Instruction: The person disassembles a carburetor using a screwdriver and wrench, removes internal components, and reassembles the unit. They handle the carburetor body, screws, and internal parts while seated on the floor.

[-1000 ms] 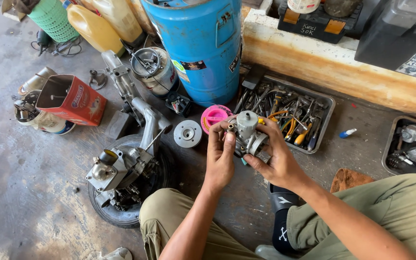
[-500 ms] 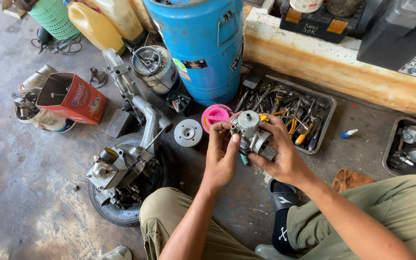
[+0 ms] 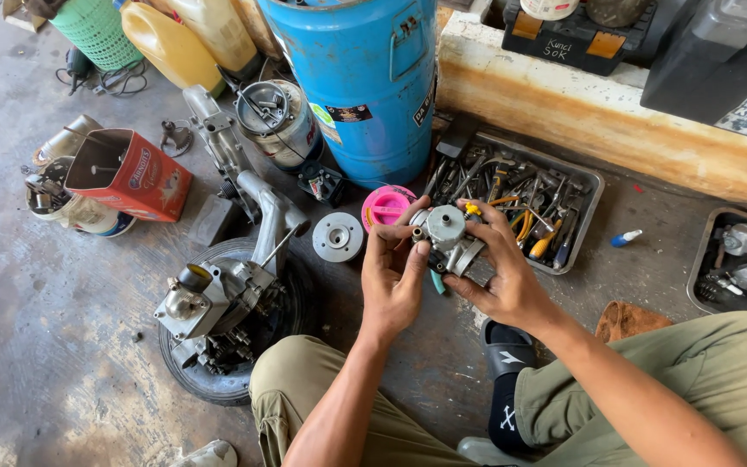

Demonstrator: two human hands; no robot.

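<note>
Head view: both hands, left hand and right hand, grip a knobby grey metal carburetor.

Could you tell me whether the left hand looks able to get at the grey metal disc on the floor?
Probably yes: the grey metal disc lies uncovered just beside the left hand, though it now holds the carburetor.
</note>
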